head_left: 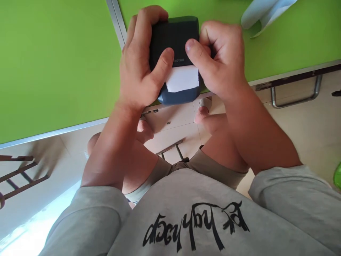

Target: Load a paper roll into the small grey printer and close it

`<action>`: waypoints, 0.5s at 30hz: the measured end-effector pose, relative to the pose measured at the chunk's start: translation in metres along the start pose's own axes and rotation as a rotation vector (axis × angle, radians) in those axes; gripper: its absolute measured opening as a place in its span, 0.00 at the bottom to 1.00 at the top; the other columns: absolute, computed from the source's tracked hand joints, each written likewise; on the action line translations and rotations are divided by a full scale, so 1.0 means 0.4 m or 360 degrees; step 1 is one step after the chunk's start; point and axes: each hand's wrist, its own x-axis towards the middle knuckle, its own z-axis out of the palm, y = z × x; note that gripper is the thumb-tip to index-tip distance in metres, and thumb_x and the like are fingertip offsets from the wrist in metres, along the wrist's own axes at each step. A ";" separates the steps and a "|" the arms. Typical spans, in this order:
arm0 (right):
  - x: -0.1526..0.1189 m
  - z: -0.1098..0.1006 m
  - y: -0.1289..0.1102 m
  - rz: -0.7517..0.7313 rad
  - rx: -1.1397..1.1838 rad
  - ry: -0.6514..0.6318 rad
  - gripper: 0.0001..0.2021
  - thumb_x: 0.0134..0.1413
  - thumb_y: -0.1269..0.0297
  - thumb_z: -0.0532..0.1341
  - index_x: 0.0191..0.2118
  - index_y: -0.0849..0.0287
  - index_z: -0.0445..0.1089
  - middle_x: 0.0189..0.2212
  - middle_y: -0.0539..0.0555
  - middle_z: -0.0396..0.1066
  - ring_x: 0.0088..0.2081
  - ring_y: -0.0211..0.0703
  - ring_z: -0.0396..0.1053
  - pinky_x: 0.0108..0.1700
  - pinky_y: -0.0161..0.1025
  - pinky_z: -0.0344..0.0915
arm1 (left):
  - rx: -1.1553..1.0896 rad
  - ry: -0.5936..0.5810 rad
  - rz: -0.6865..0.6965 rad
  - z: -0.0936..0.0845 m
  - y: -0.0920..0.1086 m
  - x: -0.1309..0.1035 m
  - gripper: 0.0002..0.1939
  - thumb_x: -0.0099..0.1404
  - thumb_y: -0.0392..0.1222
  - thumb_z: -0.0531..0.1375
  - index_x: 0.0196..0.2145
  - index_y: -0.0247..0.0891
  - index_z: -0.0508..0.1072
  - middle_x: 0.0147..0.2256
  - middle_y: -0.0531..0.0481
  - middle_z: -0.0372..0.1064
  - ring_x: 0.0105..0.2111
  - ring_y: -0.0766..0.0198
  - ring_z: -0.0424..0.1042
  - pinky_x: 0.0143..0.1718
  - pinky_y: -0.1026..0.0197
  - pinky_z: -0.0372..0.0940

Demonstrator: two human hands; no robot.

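A dark, rounded device is held up over the near edge of the green table, with a blue-grey lower end. A white paper piece lies against its lower part, below small lettering. My left hand wraps round the device's left side, its thumb near the paper's upper left corner. My right hand grips the right side with curled fingers, its thumb on the front near the right edge. The undersides of the fingers are hidden.
Green table tops meet at a metal strip. A curled white sheet lies at the back right. Below the table edge are a metal handle-like bar, the wearer's legs and a stool frame at the left.
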 end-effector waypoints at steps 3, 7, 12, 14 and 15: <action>-0.001 0.001 -0.008 0.0071 -0.0022 -0.0022 0.23 0.63 0.68 0.62 0.23 0.53 0.47 0.21 0.45 0.45 0.26 0.36 0.46 0.32 0.41 0.49 | -0.0275 -0.0076 -0.0390 -0.007 0.015 0.003 0.16 0.80 0.56 0.44 0.57 0.52 0.63 0.54 0.53 0.69 0.57 0.61 0.69 0.64 0.48 0.72; -0.003 0.006 -0.002 -0.0030 0.0051 0.0069 0.22 0.62 0.66 0.62 0.23 0.52 0.48 0.21 0.44 0.44 0.25 0.35 0.45 0.31 0.39 0.46 | -0.0357 -0.0112 -0.0402 -0.012 0.009 0.002 0.32 0.77 0.66 0.46 0.62 0.37 0.65 0.58 0.42 0.70 0.59 0.57 0.70 0.63 0.50 0.70; -0.001 0.012 0.023 -0.0093 0.0067 0.0104 0.21 0.61 0.63 0.61 0.22 0.53 0.49 0.20 0.43 0.44 0.25 0.33 0.43 0.30 0.38 0.45 | -0.0298 -0.0216 -0.0303 -0.016 -0.019 0.002 0.39 0.77 0.61 0.47 0.66 0.20 0.60 0.63 0.33 0.67 0.65 0.53 0.68 0.64 0.52 0.65; 0.000 0.013 0.028 -0.0123 0.0076 0.0117 0.21 0.62 0.63 0.60 0.23 0.54 0.49 0.20 0.43 0.44 0.25 0.31 0.44 0.31 0.37 0.45 | -0.0272 -0.0244 -0.0263 -0.017 -0.027 0.001 0.40 0.77 0.61 0.47 0.67 0.19 0.59 0.63 0.33 0.66 0.65 0.54 0.68 0.64 0.53 0.65; 0.001 0.014 0.029 -0.0139 0.0077 0.0126 0.21 0.62 0.63 0.60 0.23 0.55 0.49 0.20 0.43 0.44 0.25 0.30 0.45 0.31 0.36 0.44 | -0.0255 -0.0245 -0.0241 -0.017 -0.030 0.001 0.41 0.76 0.62 0.46 0.67 0.18 0.59 0.63 0.33 0.66 0.64 0.55 0.68 0.64 0.53 0.65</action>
